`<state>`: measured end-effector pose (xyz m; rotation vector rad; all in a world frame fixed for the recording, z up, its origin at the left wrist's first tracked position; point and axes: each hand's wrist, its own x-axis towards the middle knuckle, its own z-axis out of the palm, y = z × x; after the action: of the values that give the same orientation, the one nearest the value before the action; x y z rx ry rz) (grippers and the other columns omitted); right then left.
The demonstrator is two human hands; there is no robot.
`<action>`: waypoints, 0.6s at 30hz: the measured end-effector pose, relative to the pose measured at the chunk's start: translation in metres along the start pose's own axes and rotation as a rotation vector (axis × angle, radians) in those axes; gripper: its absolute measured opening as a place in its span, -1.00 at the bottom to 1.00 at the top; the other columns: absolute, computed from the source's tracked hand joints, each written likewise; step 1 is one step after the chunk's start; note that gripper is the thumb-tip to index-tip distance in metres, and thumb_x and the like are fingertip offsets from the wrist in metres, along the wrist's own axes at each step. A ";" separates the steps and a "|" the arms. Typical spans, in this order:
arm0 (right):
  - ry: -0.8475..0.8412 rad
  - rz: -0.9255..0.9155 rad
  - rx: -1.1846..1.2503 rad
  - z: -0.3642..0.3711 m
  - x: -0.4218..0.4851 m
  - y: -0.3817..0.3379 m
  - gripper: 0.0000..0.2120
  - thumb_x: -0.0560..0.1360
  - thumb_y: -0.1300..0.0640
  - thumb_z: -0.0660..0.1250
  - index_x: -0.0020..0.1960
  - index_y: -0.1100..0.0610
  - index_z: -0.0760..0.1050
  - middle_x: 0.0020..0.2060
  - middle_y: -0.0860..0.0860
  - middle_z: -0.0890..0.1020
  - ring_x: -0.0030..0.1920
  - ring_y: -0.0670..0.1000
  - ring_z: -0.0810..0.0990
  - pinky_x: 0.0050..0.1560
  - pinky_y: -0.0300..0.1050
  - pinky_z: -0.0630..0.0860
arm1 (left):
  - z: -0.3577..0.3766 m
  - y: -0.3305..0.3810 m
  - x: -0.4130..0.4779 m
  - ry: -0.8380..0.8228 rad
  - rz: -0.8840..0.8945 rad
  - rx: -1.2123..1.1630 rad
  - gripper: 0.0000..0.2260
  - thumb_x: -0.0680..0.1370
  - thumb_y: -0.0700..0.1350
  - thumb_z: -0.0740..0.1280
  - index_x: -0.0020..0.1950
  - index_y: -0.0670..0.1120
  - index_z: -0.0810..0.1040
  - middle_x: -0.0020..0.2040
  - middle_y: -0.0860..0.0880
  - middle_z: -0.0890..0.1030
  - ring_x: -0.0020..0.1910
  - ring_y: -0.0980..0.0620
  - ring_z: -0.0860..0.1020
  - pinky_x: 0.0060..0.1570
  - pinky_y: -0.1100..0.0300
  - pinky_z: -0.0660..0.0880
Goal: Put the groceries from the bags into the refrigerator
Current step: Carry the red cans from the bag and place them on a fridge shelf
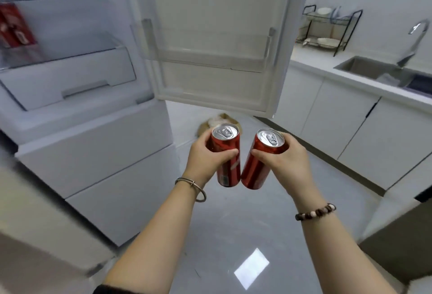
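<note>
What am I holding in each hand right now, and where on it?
Two red cans: left hand grips the left can around its upper half; right hand grips the right can likewise.

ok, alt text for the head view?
The left hand and right hand each grip a red drink can, left can and right can close together, before an open refrigerator. A red package sits on its shelf; a sink is at far right.

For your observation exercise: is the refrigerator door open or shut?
Open: the refrigerator door is swung outward, its inner side and clear door bin facing the camera.
</note>
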<state>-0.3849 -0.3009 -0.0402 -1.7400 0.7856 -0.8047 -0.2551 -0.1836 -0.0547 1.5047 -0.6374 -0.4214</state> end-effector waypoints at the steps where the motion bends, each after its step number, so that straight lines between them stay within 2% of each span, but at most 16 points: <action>1: -0.012 -0.003 0.014 0.016 0.006 -0.003 -0.54 0.22 0.22 0.58 0.04 0.00 0.51 -0.13 -0.17 0.62 -0.13 -0.23 0.60 -0.14 -0.30 0.49 | -0.015 -0.001 0.008 0.025 -0.002 0.003 -0.54 0.30 -0.33 0.51 0.09 0.06 0.55 -0.02 0.07 0.65 -0.03 0.16 0.61 -0.04 0.30 0.51; 4: -0.045 -0.007 0.047 0.064 0.022 -0.013 -0.57 0.22 0.20 0.57 0.03 0.02 0.52 -0.15 -0.15 0.64 -0.14 -0.21 0.61 -0.13 -0.25 0.52 | -0.058 -0.007 0.032 0.096 -0.012 0.008 -0.54 0.30 -0.33 0.52 0.12 0.00 0.56 0.00 0.03 0.65 0.00 0.11 0.61 -0.05 0.29 0.50; 7: -0.077 -0.047 0.088 0.108 0.036 -0.024 -0.64 0.24 0.23 0.56 -0.07 -0.05 0.53 -0.16 -0.16 0.65 -0.18 -0.25 0.61 -0.19 -0.37 0.50 | -0.097 -0.010 0.053 0.155 -0.003 0.005 -0.55 0.30 -0.34 0.52 0.11 -0.02 0.55 -0.02 0.03 0.65 -0.06 0.15 0.60 -0.07 0.33 0.50; 9: -0.094 -0.079 0.094 0.136 0.043 -0.029 -0.65 0.24 0.27 0.54 -0.09 -0.04 0.54 -0.12 -0.11 0.65 -0.16 -0.22 0.62 -0.16 -0.35 0.49 | -0.122 -0.012 0.066 0.187 0.000 0.006 -0.55 0.29 -0.33 0.52 0.13 -0.05 0.56 -0.01 0.00 0.65 -0.04 0.11 0.61 -0.02 0.26 0.52; 11: -0.114 -0.099 0.094 0.163 0.049 -0.034 -0.64 0.23 0.27 0.54 -0.07 -0.02 0.54 -0.11 -0.07 0.65 -0.14 -0.18 0.63 -0.14 -0.29 0.49 | -0.145 -0.013 0.077 0.206 -0.007 -0.004 -0.56 0.30 -0.32 0.52 0.10 -0.01 0.56 -0.02 0.00 0.66 -0.04 0.10 0.62 -0.03 0.26 0.53; 13: -0.130 -0.100 0.099 0.190 0.056 -0.039 -0.62 0.22 0.24 0.55 -0.03 0.01 0.53 -0.10 -0.07 0.65 -0.13 -0.17 0.63 -0.12 -0.28 0.50 | -0.167 -0.013 0.087 0.233 -0.012 -0.016 -0.58 0.31 -0.33 0.51 0.09 -0.01 0.55 -0.04 0.03 0.66 -0.08 0.15 0.61 -0.08 0.34 0.53; 15: -0.164 -0.109 0.113 0.215 0.062 -0.047 -0.61 0.23 0.23 0.56 -0.01 0.03 0.53 -0.14 -0.10 0.64 -0.16 -0.22 0.62 -0.15 -0.36 0.50 | -0.188 -0.013 0.097 0.271 -0.010 -0.030 -0.61 0.32 -0.35 0.50 0.06 -0.03 0.56 -0.07 0.03 0.66 -0.13 0.18 0.61 -0.12 0.39 0.52; 18: -0.178 -0.137 0.116 0.252 0.074 -0.058 -0.62 0.24 0.23 0.55 0.00 0.08 0.54 -0.16 -0.13 0.60 -0.19 -0.29 0.58 -0.20 -0.43 0.46 | -0.217 -0.014 0.113 0.320 -0.003 -0.025 -0.64 0.31 -0.36 0.50 0.01 -0.04 0.56 -0.09 0.00 0.65 -0.16 0.17 0.60 -0.09 0.34 0.52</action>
<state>-0.1304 -0.2146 -0.0383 -1.7470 0.4953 -0.7593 -0.0307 -0.0849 -0.0440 1.5083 -0.3762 -0.1826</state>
